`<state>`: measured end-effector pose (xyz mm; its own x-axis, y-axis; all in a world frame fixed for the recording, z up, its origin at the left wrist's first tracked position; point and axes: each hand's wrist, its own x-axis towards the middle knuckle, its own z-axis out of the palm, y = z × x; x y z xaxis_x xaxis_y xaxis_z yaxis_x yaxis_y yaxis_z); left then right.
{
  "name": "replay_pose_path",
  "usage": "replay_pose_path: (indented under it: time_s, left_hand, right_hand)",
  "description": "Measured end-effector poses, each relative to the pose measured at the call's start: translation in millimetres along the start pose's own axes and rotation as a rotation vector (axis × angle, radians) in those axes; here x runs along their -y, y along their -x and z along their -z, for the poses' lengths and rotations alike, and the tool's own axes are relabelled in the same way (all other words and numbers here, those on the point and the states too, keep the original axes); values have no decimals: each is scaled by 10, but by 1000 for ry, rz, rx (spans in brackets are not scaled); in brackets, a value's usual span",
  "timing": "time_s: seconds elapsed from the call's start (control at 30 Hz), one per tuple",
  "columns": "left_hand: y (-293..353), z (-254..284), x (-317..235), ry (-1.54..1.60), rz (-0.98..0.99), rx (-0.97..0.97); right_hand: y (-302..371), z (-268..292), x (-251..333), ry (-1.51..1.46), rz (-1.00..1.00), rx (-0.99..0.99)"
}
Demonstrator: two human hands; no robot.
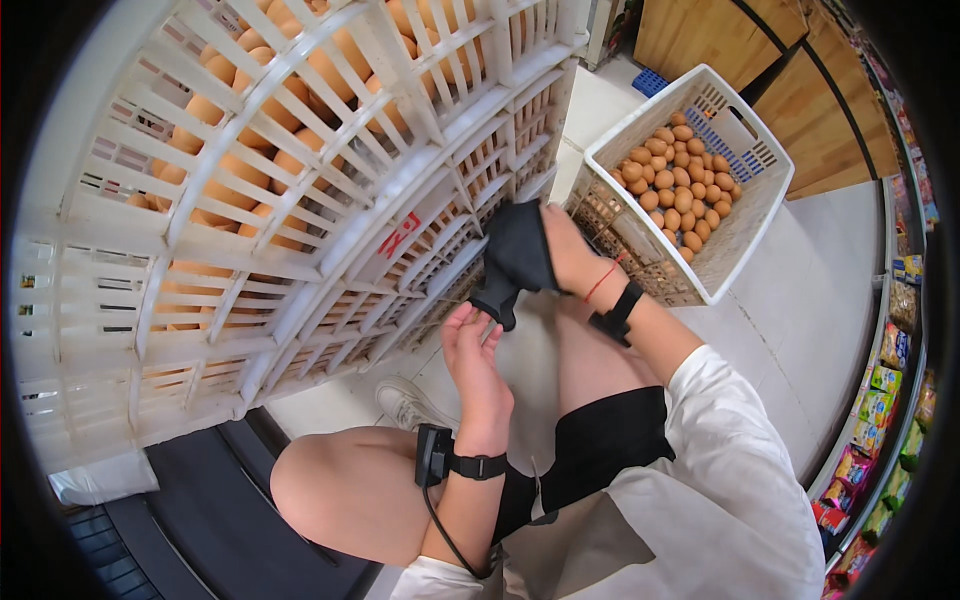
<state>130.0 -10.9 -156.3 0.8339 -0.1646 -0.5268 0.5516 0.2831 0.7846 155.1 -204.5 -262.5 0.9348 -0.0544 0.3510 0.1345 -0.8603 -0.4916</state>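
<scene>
A black glove (520,248), apparently of cloth, is bunched between my two hands in front of the stacked crates. My left hand (474,360) pinches its lower end, with the fingertips pressed together at the dark fabric. At the glove's wide edge is my right hand (572,250); its fingers are hidden by the black material, so whether they are inside it or gripping it does not show. Close on the left stand white plastic crates (330,265) with slatted walls, and brown eggs (285,110) fill the upper one.
A white crate (750,215) partly filled with brown eggs (680,185) stands on the tiled floor to the right. Wooden panels (810,110) rise behind it. Shelves of colourful snack packets (875,408) curve along the right edge. A dark flat surface (225,510) lies at lower left.
</scene>
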Motion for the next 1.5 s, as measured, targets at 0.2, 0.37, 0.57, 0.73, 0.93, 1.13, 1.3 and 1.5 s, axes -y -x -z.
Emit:
replay_pose_path:
  time_s: [0.2, 0.37, 0.57, 0.73, 0.93, 1.13, 1.3, 1.5]
  left_hand:
    - [-24, 18, -81, -18, -24, -16]
    - [-23, -77, -87, -28, -18, -4]
    - [-10, -163, -110, -37, 14, -33]
    - [24, -177, -68, -101, 24, -45]
    - [-45, -105, -22, -87, -13, -21]
    - [-38, -41, -19, -91, 24, -37]
    - [-57, -13, -33, -108, -11, -35]
    - [-56, -16, -38, -115, 4, -41]
  right_hand:
    - [-59, 253, 2, -32, -3, 228]
    - [39, -68, 294, -371, 3, -107]
    - [35, 259, 48, 34, 28, 61]
    - [79, 100, 150, -128, -62, -8]
    - [80, -4, 246, -124, -157, -145]
    - [-56, 386, -2, 88, 109, 66]
    - [6, -30, 314, -223, 27, -100]
    - [36, 182, 187, 163, 19, 83]
